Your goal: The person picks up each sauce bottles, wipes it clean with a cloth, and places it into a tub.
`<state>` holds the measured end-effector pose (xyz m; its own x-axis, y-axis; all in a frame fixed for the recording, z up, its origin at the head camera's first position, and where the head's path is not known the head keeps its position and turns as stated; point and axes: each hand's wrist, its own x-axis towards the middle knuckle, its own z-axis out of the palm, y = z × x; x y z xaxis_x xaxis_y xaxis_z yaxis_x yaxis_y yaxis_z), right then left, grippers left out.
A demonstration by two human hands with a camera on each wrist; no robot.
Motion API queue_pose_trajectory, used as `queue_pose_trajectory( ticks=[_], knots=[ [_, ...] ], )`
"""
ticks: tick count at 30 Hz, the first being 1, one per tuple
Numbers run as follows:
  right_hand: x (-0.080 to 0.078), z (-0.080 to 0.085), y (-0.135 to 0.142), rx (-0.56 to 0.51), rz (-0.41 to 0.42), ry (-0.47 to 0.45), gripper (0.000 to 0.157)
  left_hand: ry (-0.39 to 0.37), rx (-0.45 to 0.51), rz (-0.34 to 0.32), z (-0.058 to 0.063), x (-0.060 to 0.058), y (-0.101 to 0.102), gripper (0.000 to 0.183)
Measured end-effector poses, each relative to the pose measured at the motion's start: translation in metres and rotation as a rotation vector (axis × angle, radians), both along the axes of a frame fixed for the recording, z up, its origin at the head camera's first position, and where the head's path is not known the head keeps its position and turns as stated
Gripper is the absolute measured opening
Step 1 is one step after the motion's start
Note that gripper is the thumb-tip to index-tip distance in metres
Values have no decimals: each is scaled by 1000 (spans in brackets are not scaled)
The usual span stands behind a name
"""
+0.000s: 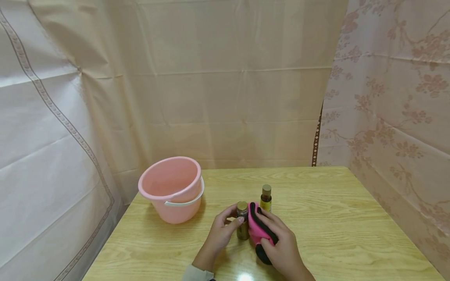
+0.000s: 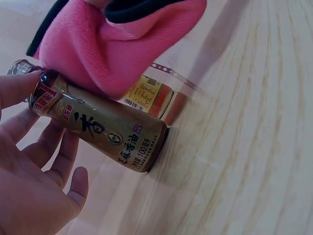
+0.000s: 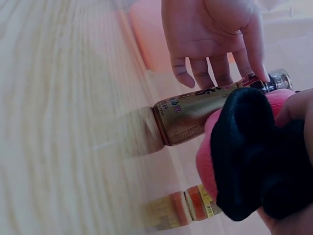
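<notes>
A small sesame oil bottle (image 2: 110, 125) with a gold cap stands upright on the table. My left hand (image 1: 221, 231) pinches it near the neck between thumb and fingers. In my right hand (image 1: 285, 246) is a bunched pink cloth (image 1: 258, 228) with black edging, gripped between thumb and fingers. The cloth lies right against the bottle's side, covering part of it in the right wrist view. Just behind the cloth stands a second bottle (image 1: 266, 198), dark with a yellow label, its lower part hidden by the cloth and right hand.
A pink bucket (image 1: 177, 212) with a white handle stands at the table's back left. Beige curtains (image 1: 225, 86) hang behind the wood-grain table (image 1: 327, 218), and a flowered curtain (image 1: 397, 117) hangs along the right.
</notes>
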<state>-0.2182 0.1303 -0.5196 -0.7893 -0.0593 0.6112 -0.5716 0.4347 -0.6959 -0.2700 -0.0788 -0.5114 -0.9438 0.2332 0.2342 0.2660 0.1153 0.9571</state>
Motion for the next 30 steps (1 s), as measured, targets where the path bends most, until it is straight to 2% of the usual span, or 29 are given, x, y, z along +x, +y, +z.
queue_pose_trajectory(
  ticks=[4,24,30],
  knots=[
    [0,0,-1,-17,20,7,80,1,0,3,0,0,0,40],
    [-2,-4,0,108,-29,-311,78,9,33,-5,-3,2,1,40],
    [-3,-5,1,165,-38,-326,74,43,16,4,-3,2,2,38]
  ],
)
